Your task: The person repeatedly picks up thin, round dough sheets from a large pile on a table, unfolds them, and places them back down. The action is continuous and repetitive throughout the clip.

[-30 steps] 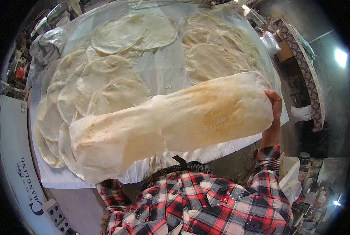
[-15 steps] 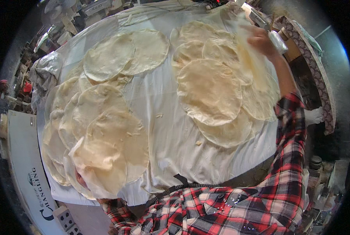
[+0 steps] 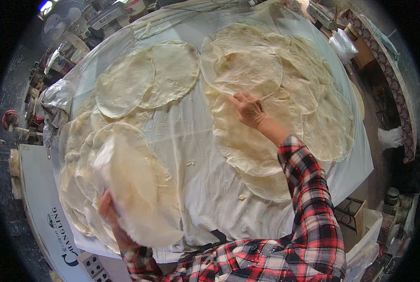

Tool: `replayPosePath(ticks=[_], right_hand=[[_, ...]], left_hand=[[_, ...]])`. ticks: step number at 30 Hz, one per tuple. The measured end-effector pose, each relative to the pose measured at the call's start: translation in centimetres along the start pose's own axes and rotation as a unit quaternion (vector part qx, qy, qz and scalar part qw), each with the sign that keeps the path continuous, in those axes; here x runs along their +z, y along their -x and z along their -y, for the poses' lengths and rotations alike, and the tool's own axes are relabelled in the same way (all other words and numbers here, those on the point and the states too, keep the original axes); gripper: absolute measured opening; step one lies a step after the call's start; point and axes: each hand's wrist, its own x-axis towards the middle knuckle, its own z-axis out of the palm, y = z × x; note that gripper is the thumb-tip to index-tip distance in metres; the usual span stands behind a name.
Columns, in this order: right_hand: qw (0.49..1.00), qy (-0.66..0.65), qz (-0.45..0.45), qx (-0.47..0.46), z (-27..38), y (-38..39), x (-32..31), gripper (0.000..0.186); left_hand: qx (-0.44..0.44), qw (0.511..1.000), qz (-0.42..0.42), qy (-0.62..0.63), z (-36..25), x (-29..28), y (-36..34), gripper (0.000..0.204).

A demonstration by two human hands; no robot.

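Observation:
My left hand [image 3: 110, 211], at the lower left, grips a limp, whitish sheet [image 3: 132, 185] that hangs folded above overlapping round sheets [image 3: 78, 176]. My right hand [image 3: 247, 107] has curled fingers pinching the lower edge of a thin, pale round sheet [image 3: 240, 66] on top of the right-hand group [image 3: 325, 122]. Two more round sheets [image 3: 172, 70] overlap at the back left. All lie on a wrinkled white cloth [image 3: 181, 155].
A crumpled plastic bundle [image 3: 54, 98] and cluttered containers [image 3: 97, 21] border the left and back. A clear plastic pack [image 3: 342, 47] and a patterned padded edge [image 3: 402, 113] are at the right. A pale blue panel [image 3: 40, 188] stands at the lower left.
The long pair of sheets stretched between my hands is apart. A sheet now lies at the back of the right group. My right hand moved from back right toward the middle.

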Motion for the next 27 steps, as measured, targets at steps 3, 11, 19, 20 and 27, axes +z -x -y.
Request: replayPosePath(ticks=[3, 11, 19, 20, 27], right_hand=[[0.996, -0.065, 0.053, 0.002, 0.7, 3.0, -3.4, 0.032], [0.983, -0.056, -0.081, 0.152, -1.3, 7.4, -14.4, 0.019], [0.948, -0.152, -0.163, 0.227, -3.5, 6.4, -16.2, 0.02], [0.953, -0.144, -0.155, 0.214, -3.2, 5.9, -15.5, 0.02], [0.984, -0.151, -0.05, 0.078, 2.5, -4.0, -6.4, 0.023]], left_hand=[[-0.025, 0.992, 0.116, -0.048, 0.2, 7.5, -4.1, 0.033], [0.031, 0.969, 0.222, 0.103, -3.0, 24.8, -5.6, 0.021], [-0.049, 0.963, 0.213, -0.16, 8.4, 19.3, -12.2, 0.073], [-0.07, 0.958, 0.205, -0.19, 10.8, 17.3, -12.2, 0.085], [0.303, 0.704, 0.16, -0.622, 20.7, 6.9, -6.9, 0.069]])
